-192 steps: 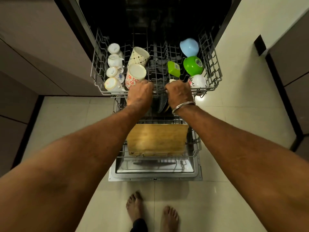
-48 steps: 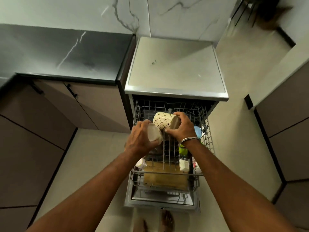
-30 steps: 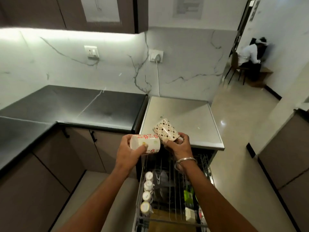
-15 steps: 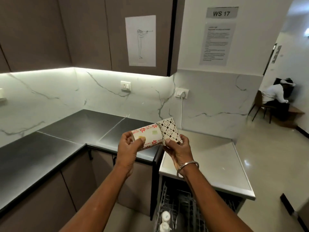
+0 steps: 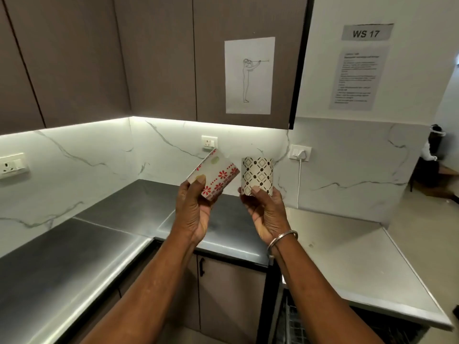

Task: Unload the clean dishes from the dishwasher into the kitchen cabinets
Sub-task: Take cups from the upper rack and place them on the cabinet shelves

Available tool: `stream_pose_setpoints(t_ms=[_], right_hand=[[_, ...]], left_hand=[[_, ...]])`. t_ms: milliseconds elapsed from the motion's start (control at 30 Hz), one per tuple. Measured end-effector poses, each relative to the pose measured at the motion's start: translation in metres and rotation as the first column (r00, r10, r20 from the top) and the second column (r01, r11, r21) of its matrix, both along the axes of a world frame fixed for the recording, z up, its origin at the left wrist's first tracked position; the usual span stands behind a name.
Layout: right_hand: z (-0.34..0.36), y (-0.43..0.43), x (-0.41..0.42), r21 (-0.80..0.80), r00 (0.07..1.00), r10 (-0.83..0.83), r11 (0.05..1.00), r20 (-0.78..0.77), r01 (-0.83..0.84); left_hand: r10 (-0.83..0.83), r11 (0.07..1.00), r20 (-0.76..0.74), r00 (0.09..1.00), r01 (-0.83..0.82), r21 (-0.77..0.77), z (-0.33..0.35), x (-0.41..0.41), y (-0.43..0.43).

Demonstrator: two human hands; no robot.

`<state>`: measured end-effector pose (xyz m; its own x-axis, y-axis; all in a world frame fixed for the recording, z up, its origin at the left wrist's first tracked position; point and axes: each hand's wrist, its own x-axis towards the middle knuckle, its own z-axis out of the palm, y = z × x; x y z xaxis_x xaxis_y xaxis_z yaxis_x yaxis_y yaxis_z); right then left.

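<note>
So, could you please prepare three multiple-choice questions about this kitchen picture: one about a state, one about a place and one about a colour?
1. The upper cabinet doors are:
A. open
B. closed
C. taken off

2. The sheet with the drawing hangs on:
A. a fridge door
B. a cabinet door
C. the floor

3. The flowers on the flowered cup in the left hand are:
A. blue
B. green
C. red

Answers:
1 B: the brown fronts lie flush, and no shelf shows behind them.
2 B: the sheet is stuck on the rightmost brown door.
3 C: the flowers are red on white, while the diamond-pattern cup in the right hand has black diamonds.
</note>
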<state>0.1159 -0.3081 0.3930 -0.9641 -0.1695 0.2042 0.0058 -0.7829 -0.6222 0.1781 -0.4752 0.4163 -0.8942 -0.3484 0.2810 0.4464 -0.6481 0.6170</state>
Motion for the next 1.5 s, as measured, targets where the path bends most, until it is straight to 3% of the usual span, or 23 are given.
stream_pose_setpoints(t_ms=[367,733,1100,1500], right_hand=[[0.024,-0.109,-0.045,-0.028,0.998,-0.012,1.0,-0.066,0.011],[0.037,-0.154,-0.164,-0.041,0.989,0.056,0.997,-0.138,-0.062],[0.055,-0.202,-0.258,-0.03,0.939,0.244,0.966,-0.244,-0.258],[0.051,-0.266,-0.353,-0.063,0.958,0.163,0.981,-0.234,-0.182]], left_hand=[[-0.06,0.981,-0.085,0.995,0.075,0.181,0.032,-0.059,-0.087],[-0.107,0.947,-0.108,0.988,0.134,0.292,0.034,-0.18,-0.128],[-0.155,0.929,-0.113,0.981,0.183,0.321,0.043,-0.283,-0.165],[-0.272,0.896,-0.077,0.959,0.282,0.342,0.044,-0.393,-0.225]])
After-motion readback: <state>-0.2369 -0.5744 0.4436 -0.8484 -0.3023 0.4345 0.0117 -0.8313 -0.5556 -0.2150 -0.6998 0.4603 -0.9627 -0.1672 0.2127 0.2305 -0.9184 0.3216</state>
